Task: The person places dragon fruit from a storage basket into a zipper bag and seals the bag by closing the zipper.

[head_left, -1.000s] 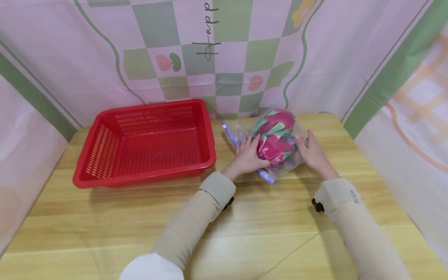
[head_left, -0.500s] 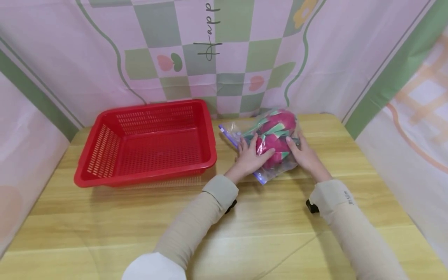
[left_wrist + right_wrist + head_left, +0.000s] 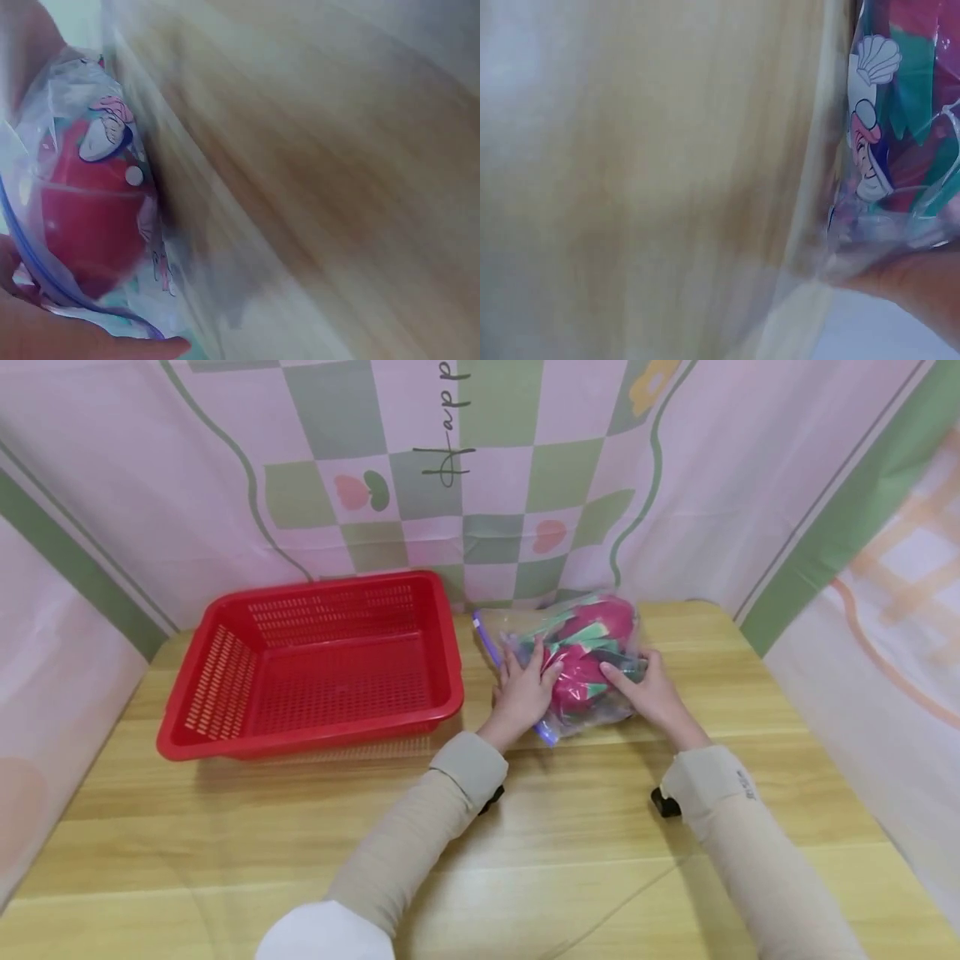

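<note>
A clear zip bag [image 3: 517,623] with a blue-purple zip edge lies at the back right of the table. Inside it are two pink dragon fruits [image 3: 576,680] with green-tipped scales. My left hand [image 3: 519,700] grips the bag's zip side, thumb near the front fruit. In the left wrist view the zip track [image 3: 41,274] runs between thumb and fingers. On the opposite side my right hand [image 3: 657,697] holds the bag, its thumb laid over the plastic and its other fingers partly hidden. Cartoon prints [image 3: 870,150] show on the bag in the right wrist view.
A red perforated plastic basket [image 3: 341,668] stands on the wooden table [image 3: 570,877], left of the bag, with nothing inside. A patterned curtain [image 3: 420,485] hangs right behind the table and along both sides.
My right hand has come inward, its thumb now over the bag. My left hand has shifted slightly left along the zip side, and the bag has moved slightly left.
</note>
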A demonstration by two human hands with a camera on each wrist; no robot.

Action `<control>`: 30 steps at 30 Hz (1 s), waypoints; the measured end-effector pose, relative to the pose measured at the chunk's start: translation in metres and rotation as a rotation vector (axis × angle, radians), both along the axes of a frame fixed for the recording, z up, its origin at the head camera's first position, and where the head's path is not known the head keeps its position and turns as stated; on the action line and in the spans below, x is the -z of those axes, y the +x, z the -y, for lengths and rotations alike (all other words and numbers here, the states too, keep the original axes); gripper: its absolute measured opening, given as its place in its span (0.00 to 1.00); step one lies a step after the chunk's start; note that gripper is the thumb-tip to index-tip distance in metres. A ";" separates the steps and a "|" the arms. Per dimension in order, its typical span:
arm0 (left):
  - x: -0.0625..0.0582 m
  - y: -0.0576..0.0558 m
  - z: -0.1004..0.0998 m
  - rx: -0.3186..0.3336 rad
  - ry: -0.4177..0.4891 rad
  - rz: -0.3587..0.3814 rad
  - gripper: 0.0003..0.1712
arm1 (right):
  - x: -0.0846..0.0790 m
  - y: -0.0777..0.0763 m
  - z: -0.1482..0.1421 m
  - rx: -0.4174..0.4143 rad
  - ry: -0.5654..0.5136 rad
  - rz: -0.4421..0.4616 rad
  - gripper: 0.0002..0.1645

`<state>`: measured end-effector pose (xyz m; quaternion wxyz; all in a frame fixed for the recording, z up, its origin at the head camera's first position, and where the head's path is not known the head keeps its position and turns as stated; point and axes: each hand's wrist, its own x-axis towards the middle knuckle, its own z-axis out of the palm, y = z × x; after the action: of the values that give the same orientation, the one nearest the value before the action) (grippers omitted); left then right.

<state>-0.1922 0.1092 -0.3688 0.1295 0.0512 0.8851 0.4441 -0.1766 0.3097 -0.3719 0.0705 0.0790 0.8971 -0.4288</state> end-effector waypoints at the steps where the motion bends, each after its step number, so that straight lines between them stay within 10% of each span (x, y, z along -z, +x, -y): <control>1: -0.001 0.000 0.000 -0.007 0.015 0.001 0.35 | 0.000 0.000 0.001 0.005 -0.016 0.019 0.58; 14: 0.013 -0.002 0.003 0.005 0.264 -0.033 0.49 | 0.003 0.000 0.005 0.011 -0.145 0.038 0.58; 30: 0.016 -0.001 -0.002 -0.015 0.226 -0.155 0.47 | 0.017 0.004 0.020 0.229 -0.331 -0.196 0.31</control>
<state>-0.1928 0.1109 -0.3850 0.0510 0.0929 0.8371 0.5367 -0.1722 0.2900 -0.3892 -0.0543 0.1256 0.8023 -0.5810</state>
